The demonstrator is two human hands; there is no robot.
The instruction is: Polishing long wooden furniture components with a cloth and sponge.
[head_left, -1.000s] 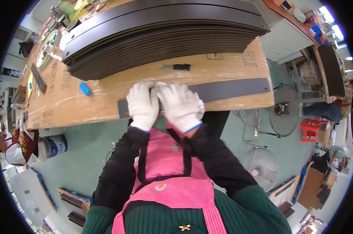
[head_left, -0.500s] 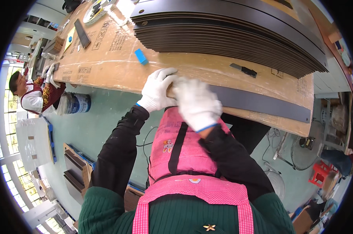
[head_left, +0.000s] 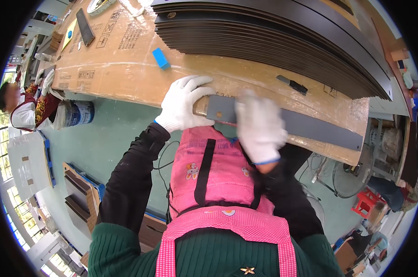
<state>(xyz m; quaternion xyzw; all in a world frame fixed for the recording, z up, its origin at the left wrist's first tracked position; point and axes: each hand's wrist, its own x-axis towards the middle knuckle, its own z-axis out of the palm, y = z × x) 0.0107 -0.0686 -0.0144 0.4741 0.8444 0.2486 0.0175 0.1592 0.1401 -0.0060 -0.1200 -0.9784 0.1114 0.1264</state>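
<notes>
Crosswise, the right hand (head_left: 260,127) spans the panel (head_left: 313,128).

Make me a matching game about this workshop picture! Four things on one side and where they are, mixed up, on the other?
Things:
1. blue block
2. red stool
3. right hand
4. pink apron

Places:
A. over the grey strip, blurred
B. worn over a green sweater
C. on the table, near the dark stack
D. on the floor

Right pairs: 1-C, 2-D, 3-A, 4-B
</notes>
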